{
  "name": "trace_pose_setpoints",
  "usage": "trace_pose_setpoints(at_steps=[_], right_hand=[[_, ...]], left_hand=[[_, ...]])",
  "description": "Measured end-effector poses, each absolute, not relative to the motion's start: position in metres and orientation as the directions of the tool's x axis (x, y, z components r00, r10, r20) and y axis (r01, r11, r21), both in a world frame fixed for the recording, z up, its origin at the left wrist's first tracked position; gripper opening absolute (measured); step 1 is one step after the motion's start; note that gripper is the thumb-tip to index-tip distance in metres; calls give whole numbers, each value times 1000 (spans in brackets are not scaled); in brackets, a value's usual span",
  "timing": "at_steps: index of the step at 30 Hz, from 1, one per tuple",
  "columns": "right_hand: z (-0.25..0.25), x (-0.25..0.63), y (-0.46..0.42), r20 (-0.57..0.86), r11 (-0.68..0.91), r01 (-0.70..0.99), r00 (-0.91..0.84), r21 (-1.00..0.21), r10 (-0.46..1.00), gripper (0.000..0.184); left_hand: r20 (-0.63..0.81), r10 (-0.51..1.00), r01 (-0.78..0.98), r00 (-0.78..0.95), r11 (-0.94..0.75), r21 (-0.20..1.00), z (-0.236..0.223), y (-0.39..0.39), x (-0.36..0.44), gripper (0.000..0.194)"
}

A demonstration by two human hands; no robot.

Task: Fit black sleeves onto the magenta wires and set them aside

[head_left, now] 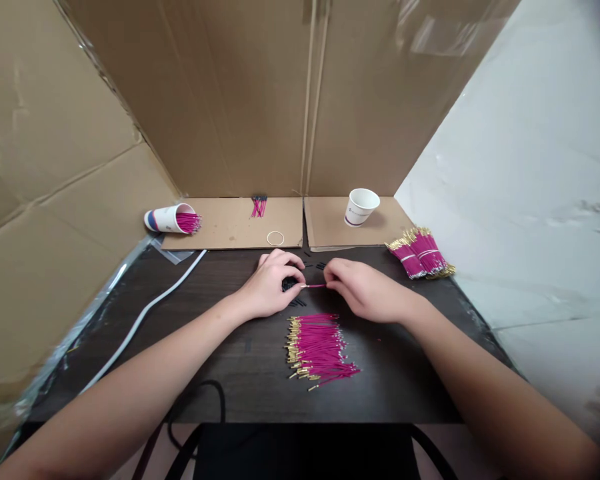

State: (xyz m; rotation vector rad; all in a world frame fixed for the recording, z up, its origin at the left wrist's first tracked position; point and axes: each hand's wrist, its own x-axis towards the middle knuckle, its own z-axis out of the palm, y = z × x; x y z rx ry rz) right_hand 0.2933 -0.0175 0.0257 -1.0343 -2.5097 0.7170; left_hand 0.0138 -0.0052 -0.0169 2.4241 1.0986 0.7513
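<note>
Magenta wire (317,286) stretched between left hand (269,285) and right hand (364,289), fingers pinching its ends, far of the wire pile (321,343) on the desk (250,387); judged light, flexible, slightly slippery, best held behind the metal tip (305,287)

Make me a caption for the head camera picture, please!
Two hands, left and right, hold one pink wire above a pile of pink wires on a dark table.

A short, thin magenta wire (317,286), metal-tipped at its left end, runs straight and sideways; small black tubes (298,302) lie scattered near it on the dark tabletop (395,373).
</note>
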Motion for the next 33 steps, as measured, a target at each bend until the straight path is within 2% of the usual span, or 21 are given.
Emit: trace_pose_setpoints(at_steps=[3, 5, 9, 12, 15, 18, 33], right_hand=[[22, 297, -10, 225, 571, 485, -599, -663, 769, 11], [17, 296, -7, 315, 567, 458, -516, -685, 797, 16], [4, 291, -5, 445, 616, 479, -429, -626, 786, 18], [-5, 286, -5, 511, 648, 496, -400, -578, 761, 14], [-12, 282, -6, 565, 679, 501, -385, -537, 730, 11], [-15, 279, -7, 596, 695, 501, -373, -515, 711, 10], [-12, 275, -10, 643, 724, 475, -357, -500, 678, 10]], left_hand=[[310, 774, 570, 552, -621, 538, -16, -5, 13, 7], [328, 794, 575, 512, -600, 556, -15, -4, 12, 6], [362, 874, 542, 324, -485, 686, -13, 1, 10, 12], [323, 928, 422, 185, -372, 827, -16, 4, 12, 14], [292, 949, 305, 121, -315, 899, -20, 5, 14, 20], [284, 952, 287, 112, -304, 908, -23, 3, 16, 26], [357, 910, 366, 208, -411, 835, -14, -6, 19, 12]])
